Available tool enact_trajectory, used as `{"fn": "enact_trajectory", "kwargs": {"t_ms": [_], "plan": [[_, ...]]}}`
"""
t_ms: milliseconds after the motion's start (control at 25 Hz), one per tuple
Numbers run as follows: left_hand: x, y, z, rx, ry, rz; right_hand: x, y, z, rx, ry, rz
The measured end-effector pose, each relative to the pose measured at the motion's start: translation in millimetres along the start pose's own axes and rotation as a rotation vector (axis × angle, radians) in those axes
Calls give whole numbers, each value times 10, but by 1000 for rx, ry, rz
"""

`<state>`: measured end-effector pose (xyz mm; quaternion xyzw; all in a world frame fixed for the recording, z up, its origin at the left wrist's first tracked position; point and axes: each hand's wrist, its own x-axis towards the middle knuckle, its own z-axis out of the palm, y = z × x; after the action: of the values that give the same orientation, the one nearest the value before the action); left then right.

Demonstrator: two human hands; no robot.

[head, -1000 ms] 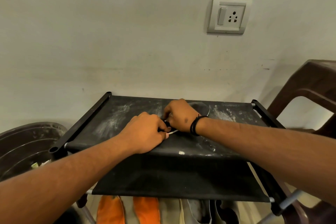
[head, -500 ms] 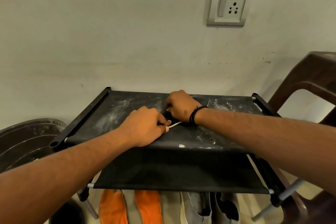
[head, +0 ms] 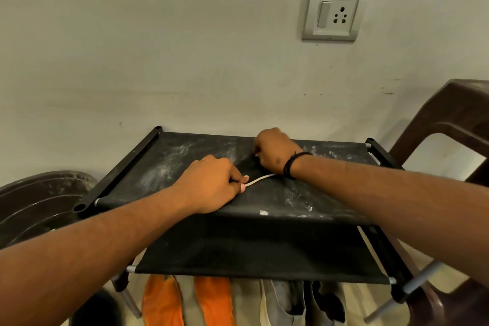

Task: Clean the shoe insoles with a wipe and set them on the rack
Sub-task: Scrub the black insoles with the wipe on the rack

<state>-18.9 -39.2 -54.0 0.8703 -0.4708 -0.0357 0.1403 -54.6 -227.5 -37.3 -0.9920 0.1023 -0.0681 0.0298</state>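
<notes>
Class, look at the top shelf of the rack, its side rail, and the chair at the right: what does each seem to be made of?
Top shelf: seemingly black fabric, matte; it sags at the front edge and holds white dust smears.
Side rail: probably black plastic, smooth, with a socket hole at its end.
Chair: likely moulded brown plastic, with a slight sheen and rounded one-piece edges.

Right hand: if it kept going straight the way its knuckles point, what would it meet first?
The right hand rests on the rack's top shelf, pointing toward the far edge. Continuing, it would cross the little shelf fabric that remains, then probably meet the wall. Depth there is hard to judge.
</notes>
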Motion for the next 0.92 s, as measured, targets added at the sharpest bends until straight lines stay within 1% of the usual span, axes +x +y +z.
{"fn": "enact_trajectory", "kwargs": {"t_ms": [80, 160, 240, 320, 360, 400, 440, 520, 560, 600, 720, 800, 880, 920], "plan": [[15, 12, 7, 7, 10, 7, 65, 305, -63, -14, 52, 146], [27, 23, 9, 12, 12, 4, 63, 335, -42, 3, 56, 175], [23, 38, 4, 17, 2, -8, -55, 116, 25, 67, 17, 73], [7, 44, -11, 33, -5, -7, -209, -112, 57, 193, -46, -70], [5, 46, -18, 38, -8, -4, -234, -137, 66, 213, -73, -118], [1, 57, -26, 31, -10, -3, -218, -94, 55, 195, -78, -125], [-3, 63, -29, 17, -6, -4, -156, 26, 42, 154, -57, -92], [-22, 77, -42, 1, -5, -15, -47, 336, -25, 58, 23, 57], [-34, 80, -50, 5, -6, -20, -22, 467, -68, 43, 51, 122], [-50, 82, -58, 13, -4, -27, -18, 564, -104, 57, 65, 144], [-11, 154, -110, 42, 25, -53, -172, 712, -230, 186, 64, 103], [134, 242, -155, 49, 74, -50, -283, 822, -311, 312, 141, 144], [266, 365, -127, 32, 68, -19, -361, 810, -325, 352, 194, 163], [315, 414, -76, 42, 46, -4, -396, 725, -305, 353, 182, 133]]}}
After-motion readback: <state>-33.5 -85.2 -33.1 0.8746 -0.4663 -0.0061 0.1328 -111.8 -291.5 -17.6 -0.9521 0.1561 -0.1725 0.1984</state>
